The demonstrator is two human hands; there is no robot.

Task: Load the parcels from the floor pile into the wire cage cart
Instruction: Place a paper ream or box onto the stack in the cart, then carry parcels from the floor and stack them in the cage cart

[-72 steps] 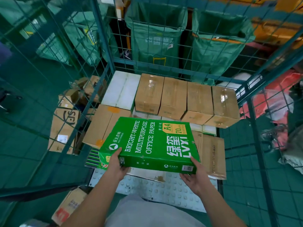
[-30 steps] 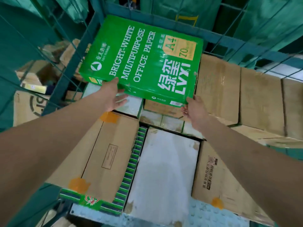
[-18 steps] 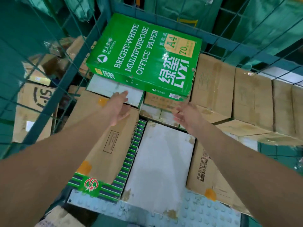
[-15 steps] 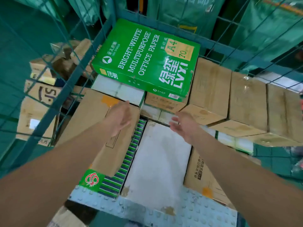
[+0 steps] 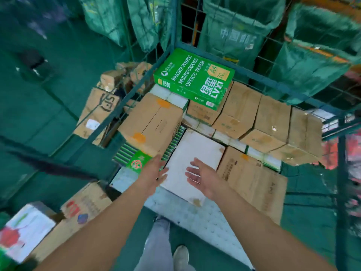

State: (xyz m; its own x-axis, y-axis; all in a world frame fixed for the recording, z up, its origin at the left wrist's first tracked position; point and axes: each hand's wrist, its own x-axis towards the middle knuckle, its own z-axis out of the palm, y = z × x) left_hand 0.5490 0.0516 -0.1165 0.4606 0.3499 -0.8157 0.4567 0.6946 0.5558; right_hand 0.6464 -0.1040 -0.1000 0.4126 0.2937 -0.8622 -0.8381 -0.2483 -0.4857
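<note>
The green office paper box (image 5: 195, 79) lies on top of the stacked cartons at the cage cart's back left corner. The wire cage cart (image 5: 273, 85) holds a row of brown cartons (image 5: 271, 118) along the back, a brown carton (image 5: 154, 122) on the left and a white flat box (image 5: 195, 153) in the middle. My left hand (image 5: 152, 173) and my right hand (image 5: 203, 177) hover empty over the cart's front, fingers spread, well short of the green box. Parcels on the floor lie at the lower left (image 5: 84, 208).
More cartons (image 5: 97, 112) sit outside the cage's left wall. Green mail sacks (image 5: 234, 36) hang behind the cart. A white studded cart floor (image 5: 205, 218) shows at the front. My foot (image 5: 180, 255) stands on the green floor below.
Both hands carried the green box to the back left stack, let it go and drew back toward the cart's front. The view has pulled away from the cart.
</note>
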